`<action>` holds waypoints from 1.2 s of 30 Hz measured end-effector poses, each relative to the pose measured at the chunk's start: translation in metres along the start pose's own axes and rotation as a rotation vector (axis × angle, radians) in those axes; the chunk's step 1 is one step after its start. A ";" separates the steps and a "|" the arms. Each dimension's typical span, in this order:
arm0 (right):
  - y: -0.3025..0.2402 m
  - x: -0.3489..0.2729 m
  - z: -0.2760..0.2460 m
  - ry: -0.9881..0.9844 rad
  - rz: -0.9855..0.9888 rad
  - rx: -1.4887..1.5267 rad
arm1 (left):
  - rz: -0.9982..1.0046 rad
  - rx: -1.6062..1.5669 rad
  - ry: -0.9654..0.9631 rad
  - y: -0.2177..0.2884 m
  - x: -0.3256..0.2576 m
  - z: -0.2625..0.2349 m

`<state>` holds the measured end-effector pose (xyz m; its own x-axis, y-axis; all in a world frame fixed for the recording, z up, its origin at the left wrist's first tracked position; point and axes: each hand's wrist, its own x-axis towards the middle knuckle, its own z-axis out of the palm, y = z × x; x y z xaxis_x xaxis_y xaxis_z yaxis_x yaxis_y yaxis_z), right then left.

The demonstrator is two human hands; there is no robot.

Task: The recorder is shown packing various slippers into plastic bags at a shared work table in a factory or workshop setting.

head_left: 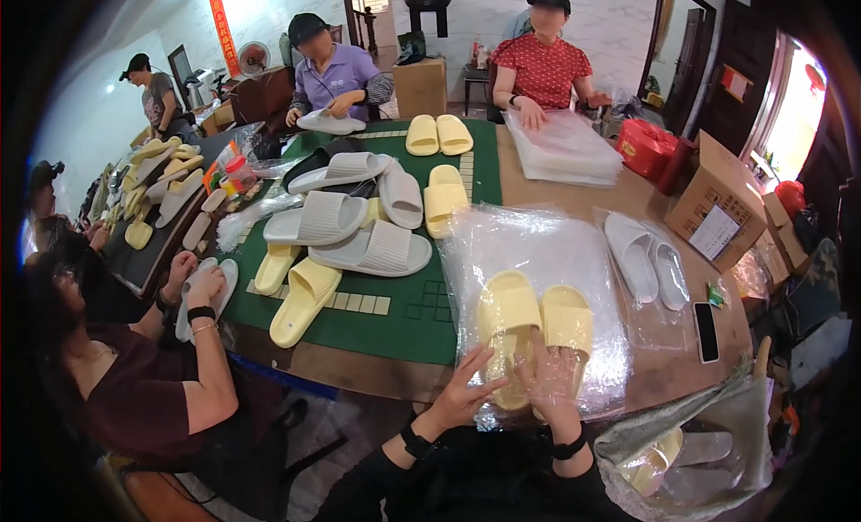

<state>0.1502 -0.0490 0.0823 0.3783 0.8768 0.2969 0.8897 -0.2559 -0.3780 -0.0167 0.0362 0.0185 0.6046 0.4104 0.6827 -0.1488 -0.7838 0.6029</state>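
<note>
A pair of yellow slippers lies side by side on a stack of clear plastic bags (529, 230) in front of me, with shiny film over parts of them. My left hand (462, 392) has its fingers stretched and apart at the lower left edge of the left yellow slipper (509, 298). Spread over the lower part of the right yellow slipper (567, 311) are the fingers of my right hand (549, 383); film glints over them. Whether either hand pinches the film is hard to see. Beside the stack, a white pair of slippers (632, 257) lies in a clear bag.
Grey slippers (372, 248) and yellow ones are heaped on a green mat (404, 334). To the right are a phone (708, 332), a cardboard box (717, 204) and a sack of slippers (619, 450). Several co-workers sit or stand around; one handles more bags (565, 145).
</note>
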 end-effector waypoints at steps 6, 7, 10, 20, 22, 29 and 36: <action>-0.011 0.023 0.018 0.194 0.062 0.159 | -0.066 -0.069 0.182 -0.003 -0.009 0.010; -0.010 0.025 0.019 0.186 0.043 0.174 | -0.088 -0.057 0.283 0.001 -0.005 0.008; -0.015 0.027 0.024 0.058 0.241 0.315 | -0.109 -0.051 0.221 -0.001 -0.002 -0.001; 0.006 0.022 0.054 0.171 0.043 0.049 | -0.207 0.046 0.134 -0.009 -0.011 0.001; 0.036 0.020 0.081 0.288 0.093 0.515 | -0.100 0.166 0.093 0.000 -0.001 0.002; 0.001 0.020 0.036 0.214 0.112 0.168 | -0.028 -0.081 0.021 0.000 -0.007 0.003; 0.003 0.002 0.037 0.099 0.111 0.298 | -0.094 -0.090 0.188 0.000 -0.011 0.005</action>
<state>0.1443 -0.0326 0.0495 0.5052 0.8024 0.3177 0.7332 -0.2049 -0.6484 -0.0197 0.0298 0.0087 0.4636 0.5657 0.6820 -0.1728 -0.6972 0.6958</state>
